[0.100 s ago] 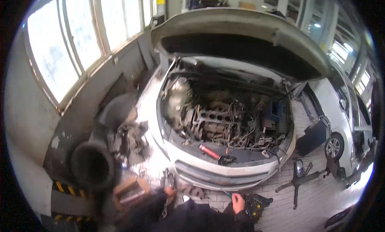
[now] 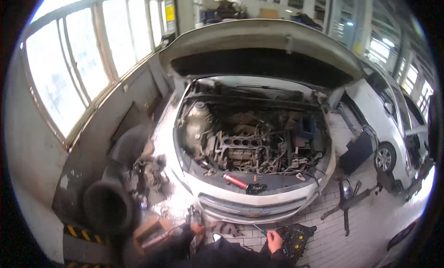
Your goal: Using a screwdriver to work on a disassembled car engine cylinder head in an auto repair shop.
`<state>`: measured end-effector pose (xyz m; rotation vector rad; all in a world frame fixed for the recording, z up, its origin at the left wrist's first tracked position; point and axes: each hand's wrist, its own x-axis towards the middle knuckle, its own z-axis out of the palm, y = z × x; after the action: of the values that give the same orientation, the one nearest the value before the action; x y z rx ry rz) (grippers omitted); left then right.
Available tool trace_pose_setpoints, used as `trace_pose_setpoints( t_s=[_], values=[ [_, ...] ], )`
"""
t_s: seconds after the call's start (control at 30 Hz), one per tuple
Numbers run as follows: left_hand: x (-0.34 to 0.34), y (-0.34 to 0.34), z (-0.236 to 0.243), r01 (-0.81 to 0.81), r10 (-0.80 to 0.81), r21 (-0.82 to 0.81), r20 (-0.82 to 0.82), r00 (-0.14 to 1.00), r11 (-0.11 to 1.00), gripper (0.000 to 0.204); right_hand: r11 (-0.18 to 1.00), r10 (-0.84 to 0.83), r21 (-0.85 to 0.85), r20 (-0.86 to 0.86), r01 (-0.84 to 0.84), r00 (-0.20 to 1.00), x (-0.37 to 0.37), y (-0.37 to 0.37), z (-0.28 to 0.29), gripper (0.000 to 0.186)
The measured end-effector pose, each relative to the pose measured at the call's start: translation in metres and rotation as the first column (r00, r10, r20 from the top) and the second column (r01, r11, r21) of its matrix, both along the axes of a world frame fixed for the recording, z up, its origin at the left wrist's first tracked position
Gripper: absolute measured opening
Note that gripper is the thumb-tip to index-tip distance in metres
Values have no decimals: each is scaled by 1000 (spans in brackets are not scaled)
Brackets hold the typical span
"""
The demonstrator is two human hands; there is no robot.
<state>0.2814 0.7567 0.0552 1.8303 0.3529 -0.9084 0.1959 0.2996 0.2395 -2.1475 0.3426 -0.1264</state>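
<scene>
In my right hand (image 2: 274, 241), low in front of the car's bumper, the fingers close around a thin screwdriver-like tool (image 2: 263, 231) with a green handle. Its shaft points up and left, toward the bumper's lower edge. My left hand (image 2: 198, 229) is low and further left, with curled fingers, beside a grey metal part (image 2: 194, 215). What it grips is too small and blurred to make out. The white car (image 2: 249, 204) stands ahead with its hood (image 2: 268, 34) raised. Its engine block (image 2: 240, 145) shows a row of open cylinders.
A red-and-black work light or tool (image 2: 238, 181) lies on the front panel. An open cardboard box (image 2: 150, 233) is near my left arm, beside a wide black hose (image 2: 107, 203). Right of my right hand lies a dark tray-like part (image 2: 298, 240); a jack-like metal frame (image 2: 346, 203) stands beyond.
The view has tilted up and shifted, so the car sits lower and further left. Both hands stay low before the bumper, and the green-handled tool remains in my right hand.
</scene>
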Motion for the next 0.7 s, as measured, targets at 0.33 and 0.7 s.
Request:
trace_pose_setpoints(
  t_s=[0.33,0.7],
  values=[
    [1,44,-21,124,-238,-256,-486,841,959,47,963,-224,155,-6,222,975,-119,-13,23,25],
    [62,-49,-16,721,-724,87,174,668,687,37,782,-623,87,125,617,772,-168,-3,122,28]
  ],
)
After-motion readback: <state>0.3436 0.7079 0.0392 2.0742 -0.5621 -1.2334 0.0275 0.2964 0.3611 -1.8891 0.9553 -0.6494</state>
